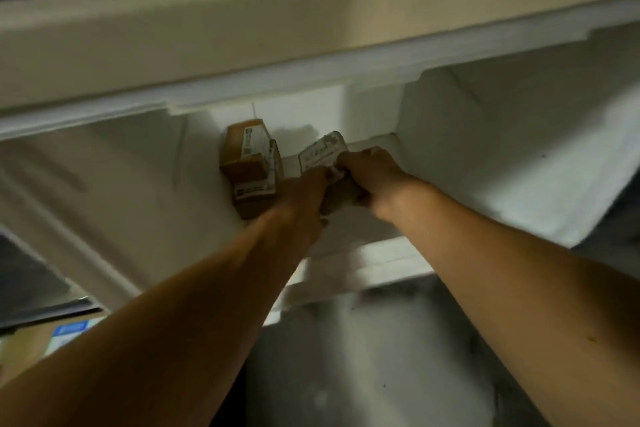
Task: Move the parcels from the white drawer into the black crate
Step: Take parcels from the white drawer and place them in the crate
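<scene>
In the drawer point(485, 121), both hands — left point(306, 192), right point(372, 172) — curl fingers round a parcel point(322, 151); pickup step — next, lift it to the crate.

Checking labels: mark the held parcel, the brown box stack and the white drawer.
held parcel point(323, 151), head view, on its white label face.
brown box stack point(242, 149), head view, on the upper box's brown side.
white drawer point(485, 163), head view, on its bare inner wall.

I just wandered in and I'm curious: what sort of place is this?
Probably a parcel sorting or storage area, though the picture is dim and blurred. Both hands grip a labelled parcel inside a white drawer, beside brown cardboard boxes bearing shipping labels.
</scene>
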The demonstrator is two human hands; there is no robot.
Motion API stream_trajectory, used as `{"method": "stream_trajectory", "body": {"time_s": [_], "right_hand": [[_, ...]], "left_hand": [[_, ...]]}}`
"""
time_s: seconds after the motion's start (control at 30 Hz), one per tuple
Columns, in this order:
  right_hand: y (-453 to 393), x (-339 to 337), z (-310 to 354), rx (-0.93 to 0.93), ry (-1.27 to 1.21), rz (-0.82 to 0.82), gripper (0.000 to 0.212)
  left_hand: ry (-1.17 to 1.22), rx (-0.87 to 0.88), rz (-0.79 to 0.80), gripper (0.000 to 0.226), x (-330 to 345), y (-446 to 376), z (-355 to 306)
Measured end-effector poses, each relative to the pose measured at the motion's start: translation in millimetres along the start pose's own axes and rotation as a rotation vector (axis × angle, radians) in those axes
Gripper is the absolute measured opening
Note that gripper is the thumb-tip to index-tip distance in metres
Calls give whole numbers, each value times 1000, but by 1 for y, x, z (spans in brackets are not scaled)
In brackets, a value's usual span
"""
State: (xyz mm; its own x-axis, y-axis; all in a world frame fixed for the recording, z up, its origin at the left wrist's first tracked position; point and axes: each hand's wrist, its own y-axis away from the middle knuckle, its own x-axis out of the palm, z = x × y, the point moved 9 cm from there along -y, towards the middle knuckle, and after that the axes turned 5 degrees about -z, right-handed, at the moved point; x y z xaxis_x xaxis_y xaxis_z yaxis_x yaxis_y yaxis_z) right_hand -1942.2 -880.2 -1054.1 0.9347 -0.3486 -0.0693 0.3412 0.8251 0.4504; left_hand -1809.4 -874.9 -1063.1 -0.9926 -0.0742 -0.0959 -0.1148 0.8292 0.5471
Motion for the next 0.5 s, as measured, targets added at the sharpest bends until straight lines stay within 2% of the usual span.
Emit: {"method": "stream_trajectory", "body": {"time_s": [0.07, 0.17, 0.27, 0.37, 0.4, 0.5], "right_hand": [[30, -8, 10, 5, 12, 31, 16], [81, -19, 26, 16, 35, 138, 4], [130, -28, 37, 24, 108, 197, 6], [176, -25, 51, 9, 124, 240, 39], [191, -23, 57, -3, 122, 245, 43], [228, -24, 76, -33, 114, 243, 21]], "left_hand": [[93, 1, 32, 9, -3, 28, -7], [130, 27, 99, 16, -18, 75, -18], [114, 68, 63, 27, -51, 122, -22], [107, 107, 103, 22, -82, 171, -27], [99, 115, 134, 25, -91, 187, -31], [24, 158, 233, 38, -117, 226, -46]]}}
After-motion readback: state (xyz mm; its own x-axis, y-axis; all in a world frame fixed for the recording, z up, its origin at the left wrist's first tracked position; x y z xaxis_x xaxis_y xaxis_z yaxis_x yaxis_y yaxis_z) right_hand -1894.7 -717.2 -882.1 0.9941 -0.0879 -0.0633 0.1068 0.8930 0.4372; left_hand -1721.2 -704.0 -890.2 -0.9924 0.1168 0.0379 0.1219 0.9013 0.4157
